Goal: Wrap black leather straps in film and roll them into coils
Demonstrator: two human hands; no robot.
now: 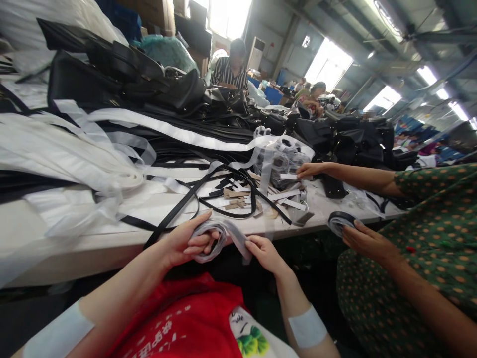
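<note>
A coil of translucent plastic-wrapped strap (220, 244) is held just off the front edge of the table. My left hand (196, 238) grips the coil from the left, fingers curled into its hollow centre. With thumb and fingers pinched, my right hand (264, 252) holds the loose end of the same strap to the right of the coil. Black straps (179, 201) lie on the table just beyond my left hand. Short white and tan strips (238, 196) are heaped past both hands.
A co-worker in a green dotted garment (439, 214) stands at right, one hand holding a black-and-clear coil (338, 223), the other a white strip (288, 176). Wrapped coils (283, 154) are piled on the white table (149, 246). White strap bundles (74, 154) lie left; black bags (122, 79) line the back.
</note>
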